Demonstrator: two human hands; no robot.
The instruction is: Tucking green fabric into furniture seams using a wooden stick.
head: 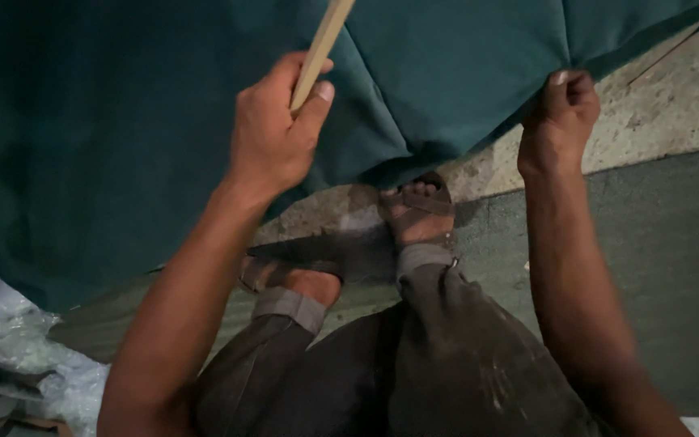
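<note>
Teal fabric (163,97) edge pinched by right hand (558,121), left hand (273,133) fingers clenched round wooden stick (321,50)

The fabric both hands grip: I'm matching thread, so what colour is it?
The fabric is plain dark teal green, clearest in the head view.

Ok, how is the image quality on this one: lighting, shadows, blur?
Head view: dim, uneven light; the teal fabric goes nearly black at left. The left hand with its wooden stick and the right hand look slightly soft. Shadow covers the floor around the sandalled feet. No glare.
</note>
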